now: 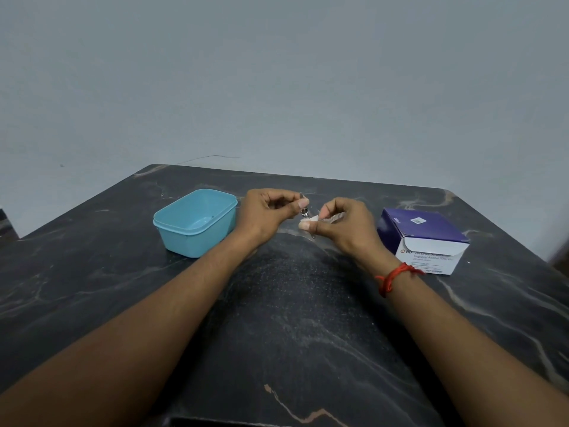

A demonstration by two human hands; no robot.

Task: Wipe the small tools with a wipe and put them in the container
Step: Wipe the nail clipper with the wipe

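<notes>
- Forearms come in from the near edge over the dark counter (292,318). You have a red thread (392,278) on the right wrist.
- Your left hand (264,211) has its fingers (303,203) pinched together on a small metal tool (304,211). It's held up off the counter, mid-frame, and is too small to tell what kind it is.
- Your right hand (341,226) has thumb and forefinger clamped on a white wipe (308,221) at the tool's lower end. Can't tell whether they touch or sit just apart.
- Blue container (191,241) is open on the counter, just left of your left hand. There's one dark speck inside that I can't read.
- Purple swab box (425,238) sits with its flap open, right of your right hand.
- Step, my read: you're wiping this tool, and it isn't stowed yet.
- Next move needs a firm left pinch while you run the wipe along the full length. Roll the tool so the hidden side gets covered too.
- After that it's a short carry left. Release low over the container mouth so the tool doesn't bounce off the rim.
- Likely risk: a small, alcohol-wet tool will probably be slippery. Re-grip before the carry if the pinch feels marginal.
</notes>
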